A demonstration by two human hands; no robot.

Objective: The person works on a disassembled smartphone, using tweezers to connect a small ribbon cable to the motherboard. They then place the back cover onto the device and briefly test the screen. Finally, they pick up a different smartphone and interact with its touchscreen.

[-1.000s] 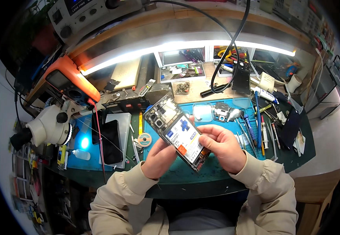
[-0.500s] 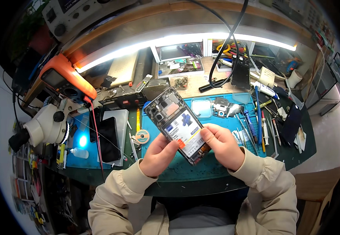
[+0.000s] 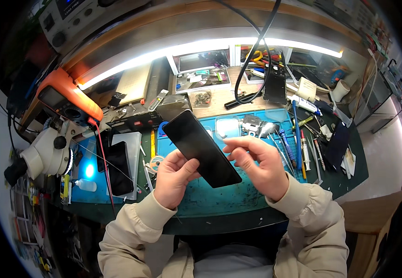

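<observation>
My left hand [image 3: 174, 180] grips a smartphone [image 3: 204, 149] by its left side, thumb on the front face and fingers behind. The phone is tilted above the blue work mat [image 3: 196, 201], dark glossy screen toward me, so its back is hidden. At its right edge hovers my right hand [image 3: 264, 170], fingers bent and apart, holding nothing; whether a fingertip brushes the edge I cannot tell. Behind the phone lie a small clear plastic box [image 3: 227, 127] and some metal phone parts [image 3: 251, 125].
An orange multimeter [image 3: 71, 99] and a white microscope [image 3: 43, 155] stand at the left. Near them another dark phone [image 3: 119, 167] rests on a pale case. Tweezers, a blue screwdriver [image 3: 288, 146] and syringes [image 3: 306, 155] crowd the right. A black cable [image 3: 242, 74] hangs at the back.
The phone has been turned over: its opened back with the battery faced me before, now its dark screen does. My right hand has let go of its edge, while my left still holds it.
</observation>
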